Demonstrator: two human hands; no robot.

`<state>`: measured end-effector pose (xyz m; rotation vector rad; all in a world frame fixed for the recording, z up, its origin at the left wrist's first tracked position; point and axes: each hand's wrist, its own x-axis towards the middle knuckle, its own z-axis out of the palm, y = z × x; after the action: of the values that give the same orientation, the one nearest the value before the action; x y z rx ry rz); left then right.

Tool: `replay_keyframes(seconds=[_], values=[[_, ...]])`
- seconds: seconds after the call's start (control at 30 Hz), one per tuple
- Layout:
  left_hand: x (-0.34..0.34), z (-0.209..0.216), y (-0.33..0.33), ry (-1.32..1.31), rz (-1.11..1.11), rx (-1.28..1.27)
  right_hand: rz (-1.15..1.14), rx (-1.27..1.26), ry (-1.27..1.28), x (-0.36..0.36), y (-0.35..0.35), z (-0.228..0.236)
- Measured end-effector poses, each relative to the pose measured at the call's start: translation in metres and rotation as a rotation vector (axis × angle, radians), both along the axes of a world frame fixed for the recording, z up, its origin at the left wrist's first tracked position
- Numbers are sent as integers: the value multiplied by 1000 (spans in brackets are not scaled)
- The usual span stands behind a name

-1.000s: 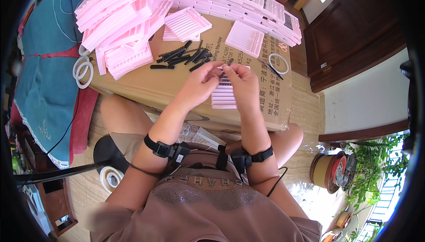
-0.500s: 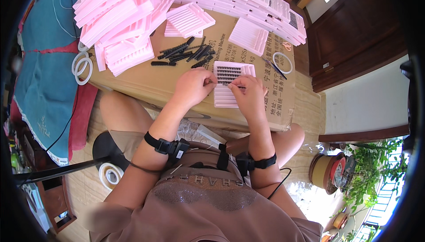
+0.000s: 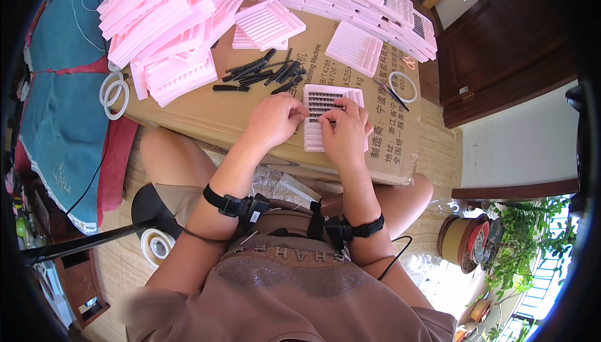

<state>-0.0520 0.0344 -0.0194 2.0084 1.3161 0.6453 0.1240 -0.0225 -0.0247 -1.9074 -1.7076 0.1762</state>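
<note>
A pink tray [image 3: 316, 142] with several rows of black false-eyelash strips [image 3: 324, 103] lies on the cardboard box near its front edge. Its upper grooves are filled, while the lower ones show bare pink. At the tray's left edge, my left hand [image 3: 275, 120] is closed, thumb and forefinger pinched at the end of the lowest lash strip. My right hand [image 3: 345, 130] reaches over the tray from the right, its thumb and bent forefinger closed on that same strip. Its palm hides the tray's right side. Loose black lash strips [image 3: 253, 74] lie in a heap beyond my left hand.
The cardboard box [image 3: 250, 120] serves as the work surface. Pink trays [image 3: 159, 23] pile up at the left; filled ones [image 3: 375, 20] are stacked along the back. A single pink tray [image 3: 354, 48], tweezers [image 3: 393, 96] and a white ring [image 3: 402, 86] lie to the right.
My right hand has shifted left and inward along the lash strip, its fingertips now over the tray's middle. My left hand stays almost where it was, at the tray's left edge.
</note>
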Motion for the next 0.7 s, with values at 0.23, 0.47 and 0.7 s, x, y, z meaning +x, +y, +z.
replay_keyframes(seconds=[0.23, 0.47, 0.7], values=[[0, 1, -1, 11, -6, 3, -3, 14, 17, 0, 0, -1], [4, 9, -4, 71, 16, 23, -14, 3, 12, -1, 1, -2], [14, 14, -2, 136, 43, 13, -24, 10, -25, -1, 0, -3]])
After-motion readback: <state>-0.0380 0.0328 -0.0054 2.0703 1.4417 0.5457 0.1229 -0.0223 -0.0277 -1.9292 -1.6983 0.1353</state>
